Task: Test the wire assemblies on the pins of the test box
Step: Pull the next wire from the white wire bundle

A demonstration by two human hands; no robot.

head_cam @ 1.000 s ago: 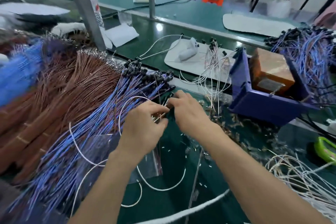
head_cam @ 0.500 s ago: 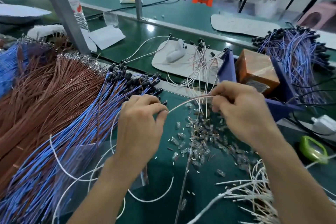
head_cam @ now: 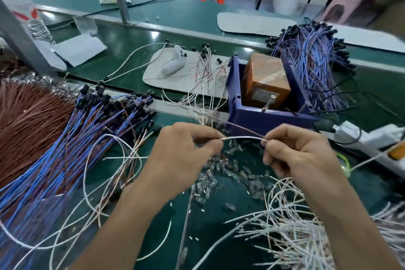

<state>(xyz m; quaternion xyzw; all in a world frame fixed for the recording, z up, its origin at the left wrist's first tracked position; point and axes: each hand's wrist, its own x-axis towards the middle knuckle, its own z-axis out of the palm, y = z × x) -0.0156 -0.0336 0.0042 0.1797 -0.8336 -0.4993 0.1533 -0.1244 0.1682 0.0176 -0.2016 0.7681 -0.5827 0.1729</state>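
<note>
Wire assembly (head_cam: 243,137), one pale strand, is stretched between the two hands just above the green worktop (head_cam: 219,237), near the front of the blue bin (head_cam: 263,119) that holds the orange test box (head_cam: 263,81). The left hand (head_cam: 182,155) pinches it between thumb and fingers (head_cam: 206,136); the right hand (head_cam: 300,155) pinches the other end the same way, its lower fingers curled in. A thinner brownish strand (head_cam: 241,127) runs just above it into the same right-hand pinch. Nothing touches the box yet. The step in hand looks like readying a single assembly, drawn straight with its ends sorted. The next move probably calls for carrying the ends forward to the metal pin (head_cam: 269,102) at the box's near face, clear of the loose white wires (head_cam: 208,94) draped beside the bin and the clear housings (head_cam: 230,173) scattered below.
</note>
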